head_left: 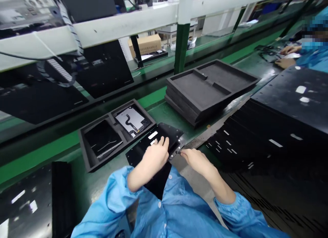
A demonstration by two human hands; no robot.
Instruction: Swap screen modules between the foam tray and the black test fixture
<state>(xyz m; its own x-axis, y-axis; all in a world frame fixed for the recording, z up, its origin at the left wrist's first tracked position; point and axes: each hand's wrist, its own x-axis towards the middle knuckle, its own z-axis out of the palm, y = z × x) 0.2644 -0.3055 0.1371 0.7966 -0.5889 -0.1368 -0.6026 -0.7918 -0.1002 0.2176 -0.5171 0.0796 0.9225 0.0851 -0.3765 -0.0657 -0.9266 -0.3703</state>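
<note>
Cardboard box [147, 44]: a line of printed characters across its side, too small and blurred to make out.
Readable labels, brands, numbers or signs: none.

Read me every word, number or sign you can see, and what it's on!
Nothing can be read clearly.
Brown rectangular cardboard box: a printed line, too small and blurred.
Large black flat panel behind the bench: a tiny pale corner mark, too small to tell if it's writing.

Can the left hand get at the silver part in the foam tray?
Probably: the left hand, at the black panel, is near the open foam tray, and nothing covers the silver part.
</note>
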